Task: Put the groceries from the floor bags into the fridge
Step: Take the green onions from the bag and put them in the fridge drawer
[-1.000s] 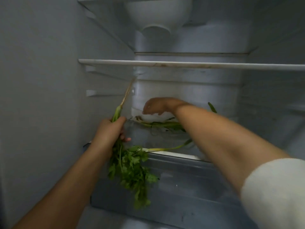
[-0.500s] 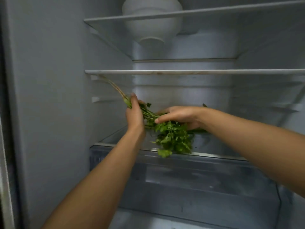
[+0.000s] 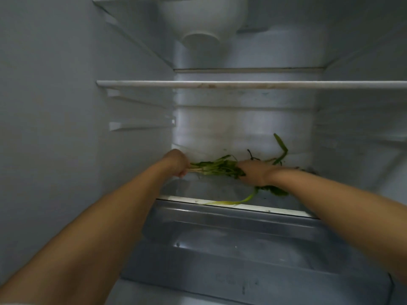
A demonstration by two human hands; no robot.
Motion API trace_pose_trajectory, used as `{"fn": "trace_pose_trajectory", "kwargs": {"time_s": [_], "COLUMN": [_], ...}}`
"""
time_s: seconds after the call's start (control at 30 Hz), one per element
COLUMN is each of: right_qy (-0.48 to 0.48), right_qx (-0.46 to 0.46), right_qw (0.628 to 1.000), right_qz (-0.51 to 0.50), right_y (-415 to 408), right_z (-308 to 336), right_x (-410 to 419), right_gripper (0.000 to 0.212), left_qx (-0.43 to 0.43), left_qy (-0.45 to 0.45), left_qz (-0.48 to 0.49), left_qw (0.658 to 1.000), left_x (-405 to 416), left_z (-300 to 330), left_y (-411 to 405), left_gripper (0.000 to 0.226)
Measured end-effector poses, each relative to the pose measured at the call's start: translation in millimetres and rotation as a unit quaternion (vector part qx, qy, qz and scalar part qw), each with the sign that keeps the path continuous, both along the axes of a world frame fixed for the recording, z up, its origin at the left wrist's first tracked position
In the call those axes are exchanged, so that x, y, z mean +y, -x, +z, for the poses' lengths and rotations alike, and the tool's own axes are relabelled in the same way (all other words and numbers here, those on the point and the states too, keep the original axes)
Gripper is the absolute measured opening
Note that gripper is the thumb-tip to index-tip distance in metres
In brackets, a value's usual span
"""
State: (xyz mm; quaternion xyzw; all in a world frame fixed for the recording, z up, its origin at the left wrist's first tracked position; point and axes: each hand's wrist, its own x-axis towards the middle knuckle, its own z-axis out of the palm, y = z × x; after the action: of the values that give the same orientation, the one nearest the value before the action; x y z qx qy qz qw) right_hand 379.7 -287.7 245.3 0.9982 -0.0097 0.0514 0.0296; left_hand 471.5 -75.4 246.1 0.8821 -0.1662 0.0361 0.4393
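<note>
A bunch of coriander (image 3: pixel 217 167) lies across the back of the fridge's lowest glass shelf (image 3: pixel 176 190). My left hand (image 3: pixel 177 161) is closed on its stem end at the left. My right hand (image 3: pixel 253 173) presses down on the leafy end at the right, fingers wrapped over the leaves. Other greens (image 3: pixel 280 150) with long stalks lie behind and under the bunch; one pale stalk (image 3: pixel 231 202) hangs over the shelf's front edge.
A white bowl (image 3: pixel 201 20) stands on the top shelf. The middle glass shelf (image 3: pixel 242 84) runs just above my hands. Below the lowest shelf sits a translucent grey crisper drawer (image 3: pixel 242 245). The fridge's left wall (image 3: pixel 66 128) is close to my left arm.
The coriander went from hanging in my left hand in front of the shelf to lying on the shelf at the back. Both hands reached deeper into the fridge with it.
</note>
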Motion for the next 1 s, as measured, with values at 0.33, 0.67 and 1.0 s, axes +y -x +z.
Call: {"fn": "trace_pose_trajectory", "kwargs": {"time_s": [0.33, 0.67, 1.0], "right_qy": [-0.078, -0.068, -0.074], "right_qx": [-0.064, -0.282, -0.226], "right_qw": [0.994, 0.951, 0.951], "right_qz": [-0.028, 0.109, 0.199], "right_y": [45.1, 111.3, 208.3], "right_z": [48.4, 14.2, -103.1], "right_x": [14.9, 100.1, 240.5], "right_gripper": [0.066, 0.029, 0.026], "left_qx": [-0.172, -0.293, -0.174], "left_qy": [-0.225, -0.023, 0.005], "left_qz": [0.026, 0.035, 0.067], "left_qw": [0.959, 0.955, 0.983], "left_x": [15.6, 52.8, 177.6], "left_z": [19.9, -4.7, -133.5], "left_y": [18.8, 154.6, 348.1], "left_gripper": [0.030, 0.020, 0.014]}}
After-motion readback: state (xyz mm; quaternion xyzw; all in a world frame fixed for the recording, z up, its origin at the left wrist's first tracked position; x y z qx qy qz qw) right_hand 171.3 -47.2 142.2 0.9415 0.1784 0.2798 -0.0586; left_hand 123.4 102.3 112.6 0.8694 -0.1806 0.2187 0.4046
